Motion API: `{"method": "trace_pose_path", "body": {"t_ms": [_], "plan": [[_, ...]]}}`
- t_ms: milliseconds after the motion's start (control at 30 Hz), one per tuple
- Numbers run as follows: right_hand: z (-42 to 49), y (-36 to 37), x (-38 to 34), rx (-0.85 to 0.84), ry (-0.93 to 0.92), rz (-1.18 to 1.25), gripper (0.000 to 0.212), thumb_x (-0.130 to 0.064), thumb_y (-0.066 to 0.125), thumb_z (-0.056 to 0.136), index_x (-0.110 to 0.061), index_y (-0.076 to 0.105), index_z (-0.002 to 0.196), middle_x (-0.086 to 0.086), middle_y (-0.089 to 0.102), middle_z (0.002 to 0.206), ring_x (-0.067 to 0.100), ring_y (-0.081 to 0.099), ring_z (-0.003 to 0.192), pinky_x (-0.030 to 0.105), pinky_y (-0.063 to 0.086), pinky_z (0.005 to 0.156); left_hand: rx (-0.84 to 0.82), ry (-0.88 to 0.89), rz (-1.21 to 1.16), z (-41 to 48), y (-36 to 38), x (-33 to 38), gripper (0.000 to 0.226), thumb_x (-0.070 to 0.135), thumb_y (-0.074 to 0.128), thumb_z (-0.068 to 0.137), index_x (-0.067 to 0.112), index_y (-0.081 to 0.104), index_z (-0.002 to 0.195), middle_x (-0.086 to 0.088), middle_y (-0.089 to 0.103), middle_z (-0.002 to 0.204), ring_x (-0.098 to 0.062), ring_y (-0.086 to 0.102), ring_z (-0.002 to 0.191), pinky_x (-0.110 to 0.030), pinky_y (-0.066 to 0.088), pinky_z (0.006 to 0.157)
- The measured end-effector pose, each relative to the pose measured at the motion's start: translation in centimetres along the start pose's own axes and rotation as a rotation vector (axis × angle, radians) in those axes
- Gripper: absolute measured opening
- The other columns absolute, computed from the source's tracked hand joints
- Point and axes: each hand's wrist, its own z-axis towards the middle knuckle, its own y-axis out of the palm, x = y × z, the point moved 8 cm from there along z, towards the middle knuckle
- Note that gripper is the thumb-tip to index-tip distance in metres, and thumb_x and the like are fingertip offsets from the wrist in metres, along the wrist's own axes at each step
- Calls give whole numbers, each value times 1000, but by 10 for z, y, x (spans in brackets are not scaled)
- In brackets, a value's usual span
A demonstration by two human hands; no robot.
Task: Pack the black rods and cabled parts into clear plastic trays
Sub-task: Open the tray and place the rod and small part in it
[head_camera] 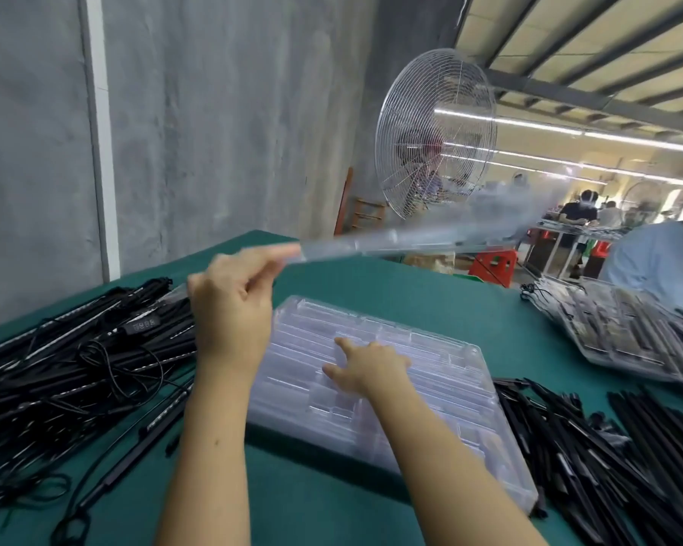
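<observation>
A stack of clear plastic trays (430, 392) lies on the green table in front of me. My right hand (367, 364) rests on its top with the fingers spread flat. My left hand (233, 301) pinches the edge of a single clear tray (430, 240) and holds it lifted above the table; that tray is blurred. A heap of black cabled parts (75, 372) lies at the left. Black rods (608, 447) are piled at the right.
A filled clear tray (627, 329) sits at the far right of the green table (312, 506). A person in a light blue shirt (659, 266) stands beyond it. A standing wire fan (434, 132) is behind the table, beside a grey wall.
</observation>
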Motion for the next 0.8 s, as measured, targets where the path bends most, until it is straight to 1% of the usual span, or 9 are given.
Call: {"method": "trace_pose_path", "body": {"t_ms": [133,233,300,367,467,533,600,700,800], "plan": [[3,2,1,-25,-5,-5,63,-66,29,90,-43,13,146,18,36,145,39,40,127,57,34,100,-33,6,-198,16,-19,33,18,24,59,91,37,66,101,37,63,94,9,63,91,-13,52,78],[1,5,8,-67,-36,168,61,-63,31,91,-42,18,147,15,21,154,39,26,137,54,23,109,-126,-16,-188,15,-13,48,21,23,59,89,38,65,102,39,62,94,15,61,84,-5,47,73],[-8,-2,18,-70,-109,585,54,-49,38,97,-28,33,146,8,28,153,28,27,140,41,20,115,-145,22,-78,14,-15,58,23,28,58,88,41,63,106,20,69,100,1,61,61,-13,51,63],[-30,-14,54,52,-78,1236,41,-30,44,99,-10,49,134,7,44,143,20,39,132,30,27,110,-159,46,23,17,-18,66,25,32,59,87,47,61,106,1,73,96,-18,58,54,-33,54,65],[-74,-8,137,326,224,2028,27,-20,39,101,-3,59,104,17,65,108,30,54,109,37,49,87,-171,126,87,20,-20,85,25,31,62,86,45,67,106,2,73,92,-8,43,41,-28,40,51],[-108,-1,174,399,303,2276,20,-22,44,95,-5,55,92,15,71,76,31,58,91,34,57,64,-227,143,76,17,-17,100,23,32,63,86,44,70,104,11,73,94,3,46,46,-22,33,47],[-145,-3,201,469,318,2407,32,-29,65,68,-8,53,88,10,70,66,25,57,80,31,55,56,-380,82,33,9,-5,107,22,34,63,85,48,70,101,21,71,96,11,50,50,-13,39,50],[-204,-2,237,522,303,2492,27,-35,50,88,-9,55,93,9,70,78,18,59,75,27,54,49,-709,13,34,-19,17,116,25,29,68,85,52,69,93,30,68,95,15,60,83,-21,52,80],[-250,2,257,459,305,2431,31,-29,58,79,-10,55,102,13,68,87,23,61,79,30,55,60,-1032,-12,56,-56,22,124,25,28,71,84,52,70,90,30,69,90,14,62,86,-19,50,83]]}}
